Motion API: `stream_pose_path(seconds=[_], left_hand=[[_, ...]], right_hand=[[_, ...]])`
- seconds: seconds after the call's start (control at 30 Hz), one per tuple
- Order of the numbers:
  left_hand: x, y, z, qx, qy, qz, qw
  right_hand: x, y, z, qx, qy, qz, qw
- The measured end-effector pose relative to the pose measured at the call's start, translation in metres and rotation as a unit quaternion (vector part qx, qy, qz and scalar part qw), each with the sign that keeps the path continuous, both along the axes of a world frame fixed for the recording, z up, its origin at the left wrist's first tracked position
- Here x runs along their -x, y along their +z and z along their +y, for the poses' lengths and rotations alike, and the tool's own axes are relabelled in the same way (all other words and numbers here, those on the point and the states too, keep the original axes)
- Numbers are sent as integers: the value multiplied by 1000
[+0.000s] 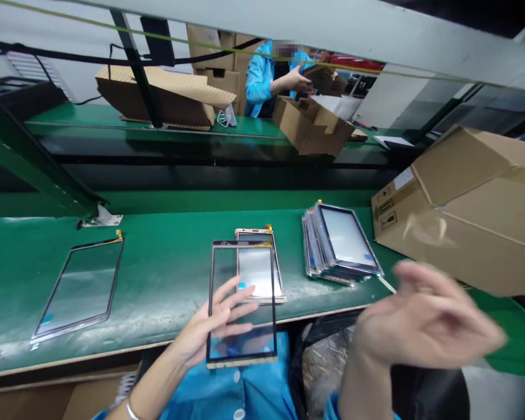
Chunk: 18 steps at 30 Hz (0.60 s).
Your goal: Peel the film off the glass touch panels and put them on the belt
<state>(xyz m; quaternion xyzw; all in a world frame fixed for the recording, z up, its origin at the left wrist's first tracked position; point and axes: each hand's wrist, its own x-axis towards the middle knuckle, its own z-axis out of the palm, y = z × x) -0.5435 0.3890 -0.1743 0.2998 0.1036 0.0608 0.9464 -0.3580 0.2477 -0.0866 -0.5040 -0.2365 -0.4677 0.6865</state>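
My left hand (227, 318) holds a clear glass touch panel (245, 303) with a black border, at its left edge; the thumb is in front and the fingers show through the glass from behind. The panel is raised over the table's front edge. Partly behind it lies a screen unit in a pale frame (277, 280) with an orange flex tail. My right hand (433, 315) is lifted at the right, in front of the cardboard box, smeared by motion. Its fingers look curled, but what they hold, if anything, is unclear. A faint pale streak shows just above it.
Another glass panel (81, 280) lies at the left on the green table (166, 291). A stack of screens (345, 236) stands right of centre, beside a large cardboard box (464, 204). A green post rises at left. Across the bench, a person in blue (258, 76) handles cardboard behind an open box (310, 125).
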Motion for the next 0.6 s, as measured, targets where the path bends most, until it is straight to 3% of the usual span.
stream_pose_path(seconds=[0.03,0.1,0.17,0.2,0.27,0.6], left_hand=[[0,4,3,-15,25,5,1000],[0,12,7,-32,73,5,997],[-2,19,8,-49,107,-1,993],[-3,23,8,-57,118,-4,991],[-5,28,5,-72,125,-9,989],[-3,38,-7,-140,135,-19,981]], right_hand=[[9,-22,-11,102,47,63,992],[34,-66,-30,282,193,217,914],[58,-98,-40,346,274,291,849],[68,-108,-42,358,294,306,832],[79,-115,-41,365,306,305,825],[75,-99,-36,382,317,287,819]])
